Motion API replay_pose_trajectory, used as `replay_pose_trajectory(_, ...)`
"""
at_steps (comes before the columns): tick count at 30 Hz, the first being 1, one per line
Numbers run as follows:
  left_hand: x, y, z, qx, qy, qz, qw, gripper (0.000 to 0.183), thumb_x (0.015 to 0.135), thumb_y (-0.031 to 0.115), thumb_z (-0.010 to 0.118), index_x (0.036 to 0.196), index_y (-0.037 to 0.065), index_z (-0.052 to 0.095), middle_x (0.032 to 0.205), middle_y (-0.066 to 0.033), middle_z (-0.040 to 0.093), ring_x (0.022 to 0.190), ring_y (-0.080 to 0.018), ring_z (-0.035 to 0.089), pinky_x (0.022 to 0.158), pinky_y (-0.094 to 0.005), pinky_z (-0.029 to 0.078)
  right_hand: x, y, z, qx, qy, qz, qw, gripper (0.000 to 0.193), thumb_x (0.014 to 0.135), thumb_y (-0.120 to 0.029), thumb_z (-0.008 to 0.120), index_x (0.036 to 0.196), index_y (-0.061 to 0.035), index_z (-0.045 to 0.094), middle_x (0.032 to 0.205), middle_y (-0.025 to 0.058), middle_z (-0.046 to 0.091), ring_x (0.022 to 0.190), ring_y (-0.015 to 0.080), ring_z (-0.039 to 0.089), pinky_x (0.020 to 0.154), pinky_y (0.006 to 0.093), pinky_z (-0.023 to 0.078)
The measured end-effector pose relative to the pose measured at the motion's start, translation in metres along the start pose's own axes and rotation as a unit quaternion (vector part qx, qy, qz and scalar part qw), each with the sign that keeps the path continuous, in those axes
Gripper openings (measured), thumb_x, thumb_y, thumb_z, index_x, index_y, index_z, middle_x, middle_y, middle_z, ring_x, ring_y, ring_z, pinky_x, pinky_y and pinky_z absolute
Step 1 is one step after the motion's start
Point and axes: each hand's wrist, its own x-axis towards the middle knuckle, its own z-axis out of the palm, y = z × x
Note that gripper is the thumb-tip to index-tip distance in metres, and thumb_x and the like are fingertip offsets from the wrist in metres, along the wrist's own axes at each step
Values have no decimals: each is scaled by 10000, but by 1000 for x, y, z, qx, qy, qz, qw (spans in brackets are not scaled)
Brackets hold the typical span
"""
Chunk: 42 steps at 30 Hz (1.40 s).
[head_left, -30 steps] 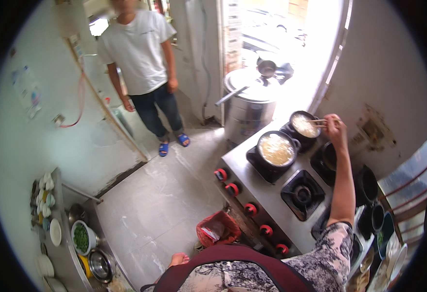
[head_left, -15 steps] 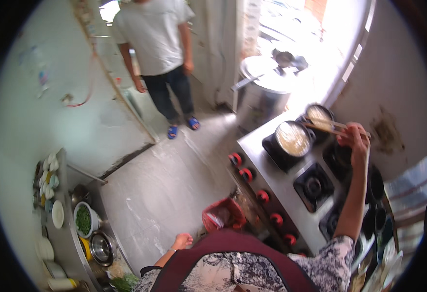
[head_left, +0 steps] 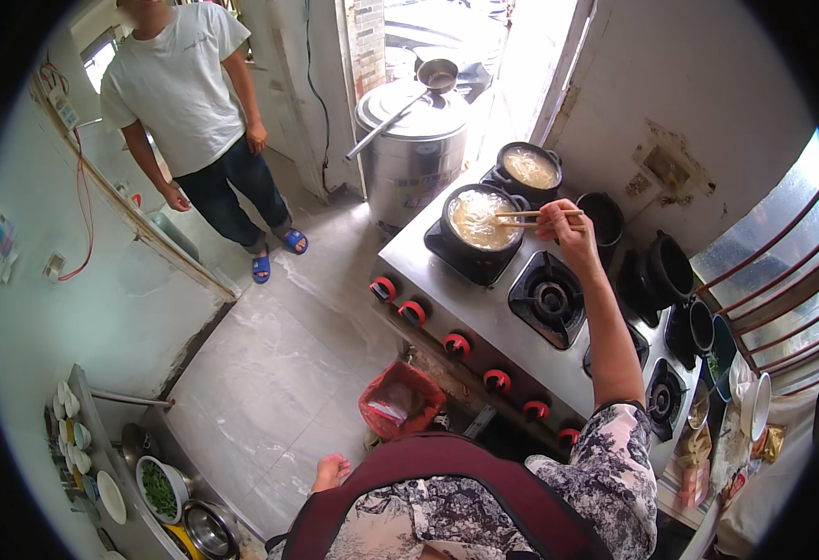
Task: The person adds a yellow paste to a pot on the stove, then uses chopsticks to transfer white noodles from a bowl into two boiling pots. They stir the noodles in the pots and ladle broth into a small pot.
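My right hand point(head_left: 566, 231) is closed round a pair of wooden chopsticks point(head_left: 532, 220). Their tips reach into the nearer dark pot point(head_left: 450, 224), where pale noodles point(head_left: 480, 220) lie in light broth. This pot rests on a burner at the stove's far left. Just behind it stands a second dark pot point(head_left: 556, 183), also with noodles in broth. Down by my side, my left hand point(head_left: 333, 470) hangs over the floor with loosely bent fingers and nothing visible in it. It is nearest to a red-lined bin point(head_left: 370, 411).
The steel stove point(head_left: 419, 245) has red-ringed knobs and a bare burner point(head_left: 552, 296). Empty black pots point(head_left: 672, 266) line its right side. A large steel drum point(head_left: 400, 159) carries a ladle point(head_left: 386, 123). Someone in a white shirt point(head_left: 185, 93) stands far left. Bowls of greens point(head_left: 157, 487) sit lower left.
My view has swung right and closer to the stove. My right hand has drawn the chopsticks from above both pots down into the nearer one. The other person remains standing.
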Motion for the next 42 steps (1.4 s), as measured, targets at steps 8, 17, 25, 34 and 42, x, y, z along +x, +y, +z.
replay_pose_trajectory(8,11,-12,-20,-12,-20,-6,1000,201,838,37,483,1034,37,529,820,-80,587,710,-200,600,575,-334,527,-6,-65,-9,-48,-24,-46,998,273,957,-269,466,904,-26,581,788,38,621,655,104,602,573,209,477)
replay_pose_trajectory(17,23,-10,-34,274,-80,149,947,232,832,33,500,1063,26,515,809,-86,587,719,-195,601,576,-331,525,-42,-94,5,59,137,-140,979,233,960,-194,462,904,-10,593,790,34,614,668,101,603,593,215,484)
replay_pose_trajectory(25,-4,48,-1,68,-61,3,996,186,868,117,544,1036,37,543,862,-86,623,710,-184,623,600,-314,550,-110,-101,40,44,247,-137,958,267,977,-186,410,946,16,582,833,90,638,744,155,645,692,256,522)
replay_pose_trajectory(34,-178,195,196,117,-545,235,796,403,920,226,523,1266,34,446,1186,-69,544,1026,-144,542,874,-290,448,-258,-82,136,-125,24,-172,977,225,736,-3,628,943,-89,609,997,85,562,948,253,558,810,321,457)
replay_pose_trajectory(42,-282,212,274,-19,-647,216,731,557,956,479,281,1297,63,427,1324,-219,424,1179,-330,452,1009,-453,349,-289,-80,148,-12,-14,-228,973,139,792,-80,626,910,-64,553,958,114,520,864,283,550,724,360,480)
